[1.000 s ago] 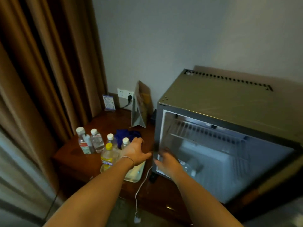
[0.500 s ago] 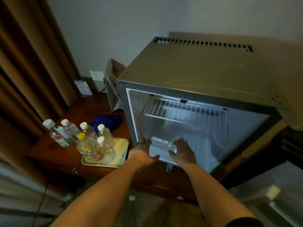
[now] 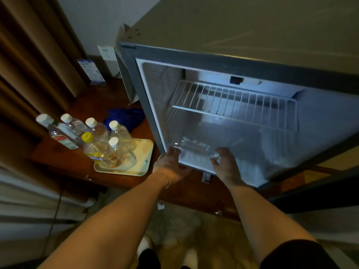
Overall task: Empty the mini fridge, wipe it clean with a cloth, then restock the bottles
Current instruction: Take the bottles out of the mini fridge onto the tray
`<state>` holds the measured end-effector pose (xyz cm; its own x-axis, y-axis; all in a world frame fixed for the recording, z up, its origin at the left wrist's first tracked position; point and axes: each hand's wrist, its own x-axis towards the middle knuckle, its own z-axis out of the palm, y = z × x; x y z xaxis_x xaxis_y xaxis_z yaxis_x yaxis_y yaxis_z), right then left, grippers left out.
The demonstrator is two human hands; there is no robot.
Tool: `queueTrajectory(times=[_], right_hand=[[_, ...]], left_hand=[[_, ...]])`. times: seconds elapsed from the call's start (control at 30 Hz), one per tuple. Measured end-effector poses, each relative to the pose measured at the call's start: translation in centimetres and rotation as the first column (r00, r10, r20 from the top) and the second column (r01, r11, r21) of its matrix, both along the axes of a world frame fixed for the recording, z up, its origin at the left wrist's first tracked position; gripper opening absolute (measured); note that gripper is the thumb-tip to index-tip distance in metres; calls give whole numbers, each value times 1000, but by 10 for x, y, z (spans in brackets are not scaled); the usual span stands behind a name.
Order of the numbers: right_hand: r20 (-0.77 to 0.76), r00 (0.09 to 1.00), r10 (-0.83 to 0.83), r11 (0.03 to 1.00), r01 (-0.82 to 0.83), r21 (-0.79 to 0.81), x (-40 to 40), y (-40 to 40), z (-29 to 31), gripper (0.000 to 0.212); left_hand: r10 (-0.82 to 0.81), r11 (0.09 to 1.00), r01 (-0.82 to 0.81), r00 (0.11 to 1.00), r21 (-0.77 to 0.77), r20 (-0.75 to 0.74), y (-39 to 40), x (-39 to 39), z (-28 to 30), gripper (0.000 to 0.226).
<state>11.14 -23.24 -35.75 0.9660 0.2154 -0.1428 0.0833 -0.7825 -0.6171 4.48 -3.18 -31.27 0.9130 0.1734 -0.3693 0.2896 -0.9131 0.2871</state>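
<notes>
Grey metal fills the upper right of your head camera's view: the mini fridge (image 3: pixel 242 32) stands open on a dark wooden cabinet (image 3: pixel 93 101), its white interior lit with a bluish glow. Inside, a white wire shelf (image 3: pixel 235 105) spans the upper part, and a clear plastic bottle (image 3: pixel 194 147) lies on its side on the fridge floor, close to the front edge. Your left hand (image 3: pixel 171 166) reaches in at the lower left corner of the opening, fingers loosely curved near one end of that bottle; whether they touch it cannot be told. A thin bracelet (image 3: pixel 165 177) circles that wrist. Your right hand (image 3: pixel 225 164) is just inside the opening at the bottle's other end, fingers spread and slightly bent, and contact there cannot be told either. To the left of the fridge, a cream tray (image 3: pixel 143 152) sits on the cabinet, holding a yellow-capped bottle (image 3: pixel 93 148) and several white-capped clear bottles (image 3: pixel 121 133). Two more white-capped bottles (image 3: pixel 58 131) stand on the wood just beside the tray's left side. A crumpled blue cloth (image 3: pixel 126 117) lies behind the tray, close to the fridge's left wall. Farther back, a small printed card (image 3: pixel 91 71) stands upright near a white wall socket (image 3: pixel 105 52). Brown curtains (image 3: pixel 38 55) hang along the left edge of the view.
</notes>
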Motion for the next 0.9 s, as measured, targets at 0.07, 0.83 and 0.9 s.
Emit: queueTrajectory(times=[0.07, 0.83, 0.9], right_hand=[[1, 1000, -6, 1000, 6, 10, -1, 0, -1, 31], [-2, 998, 57, 998, -57, -17, -56, 27, 79, 38], [58, 996, 75, 997, -75, 4, -65, 34, 91, 36]], left_hand=[[1, 1000, -1, 1000, -1, 0, 0, 0, -3, 79], [61, 998, -60, 994, -22, 92, 12, -73, 33, 90], [66, 998, -62, 992, -32, 104, 24, -82, 41, 87]])
